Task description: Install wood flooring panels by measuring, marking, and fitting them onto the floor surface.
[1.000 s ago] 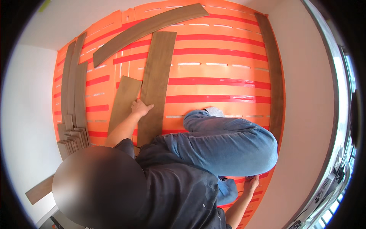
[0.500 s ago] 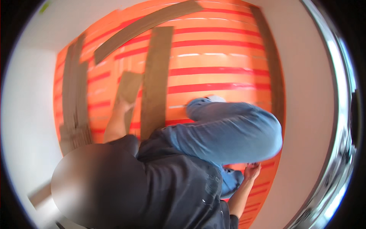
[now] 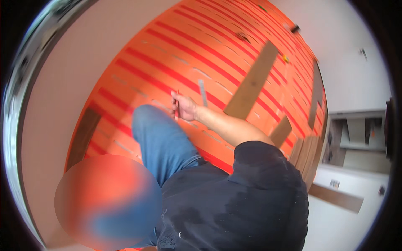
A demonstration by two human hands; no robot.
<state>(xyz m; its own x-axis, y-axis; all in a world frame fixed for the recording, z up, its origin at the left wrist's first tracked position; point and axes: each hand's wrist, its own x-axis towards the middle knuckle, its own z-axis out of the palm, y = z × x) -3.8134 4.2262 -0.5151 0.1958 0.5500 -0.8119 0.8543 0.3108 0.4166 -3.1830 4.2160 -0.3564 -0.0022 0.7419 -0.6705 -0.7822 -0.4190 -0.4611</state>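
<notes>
- One grip, that of the right hand (image 3: 182, 107), looks clamped on a thin red tool (image 3: 176, 113), beside the bent knee (image 3: 146, 119), nearer the floor's (image 3: 167, 71) left edge than its right.
- Left hand out of view; I cannot tell its grip.
- A grey strip (image 3: 202, 93) lies near the right hand; a long plank (image 3: 255, 79) lies farther right.
- Step in hand, I judge: holding the tool ready over the floor. The next move calls for a steady hold, clear of the knee.
- No brand, label or writing is readable.

The right grip (image 3: 183, 108) holds something slim, red (image 3: 176, 114).
</notes>
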